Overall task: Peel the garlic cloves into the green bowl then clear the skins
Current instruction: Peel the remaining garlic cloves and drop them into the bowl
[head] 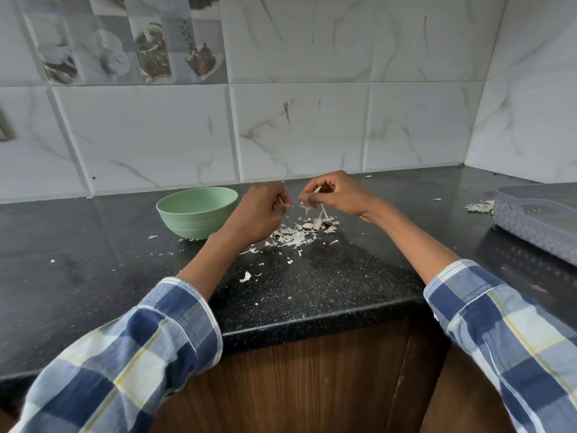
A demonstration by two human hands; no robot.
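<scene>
Hands: two are seen, raised close together above the tabletop (93, 245), each coming out of a blue checked sleeve.
Left hand (259, 214): its fingers are curled and a thin pale strip is pinched at the fingertips; whether a clove is enclosed cannot be told.
Right hand (335, 195): its fingers are curled round a small pale piece, from which skin strips hang down; it is taken for a garlic clove (307, 204), though it is largely hidden.
Bowl (197, 212): one green bowl is set on the tabletop, just left of the left hand; its contents cannot be seen from this angle.
Skins (301, 231): one loose pile is spread on the tabletop beneath and just in front of the hands, with many scattered flakes nearer the edge; the pieces are too many and too small to be counted.
Second heap (480, 207): one smaller cluster of pale scraps lies far right, touching or just beside a tray.
Tray (537, 220): one grey textured tray is placed at the right edge.
</scene>
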